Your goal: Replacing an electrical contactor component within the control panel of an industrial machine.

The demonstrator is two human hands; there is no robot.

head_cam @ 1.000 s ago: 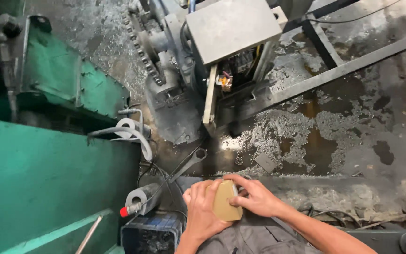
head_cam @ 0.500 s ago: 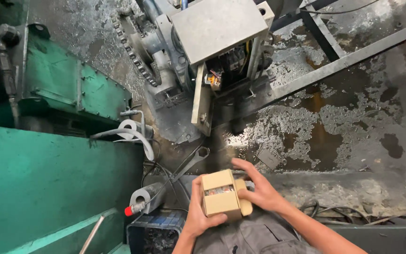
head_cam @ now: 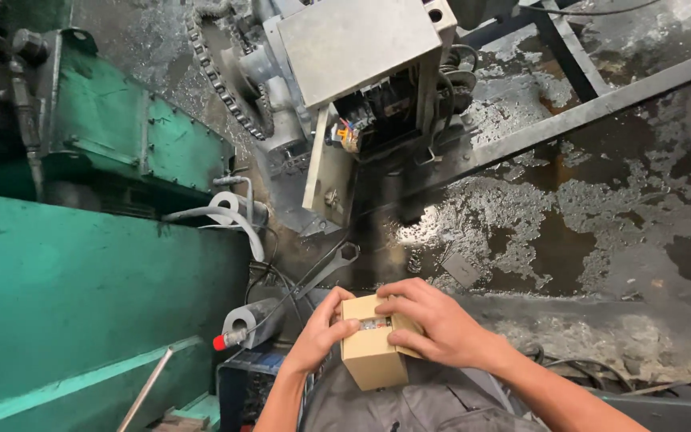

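A small tan cardboard box [head_cam: 371, 358] sits between both of my hands, low in the middle of the head view. My left hand [head_cam: 319, 336] grips its left side with the thumb on top. My right hand [head_cam: 433, 324] covers its top right corner, fingers bent over the edge. A small label shows on the box's top face. Just above the hands lies a metal spanner [head_cam: 331, 267] on the oily floor.
A green machine housing [head_cam: 81, 264] fills the left side. A grey metal electrical box [head_cam: 357, 48] with its door open stands at the top, next to a chain and sprocket [head_cam: 217, 72]. A steel frame bar [head_cam: 585, 112] crosses the wet, oily floor. A grey cylinder with a red tip [head_cam: 243, 324] lies by my left hand.
The box has turned in my hands so its long face and label now show. My view has drawn closer to the machine.
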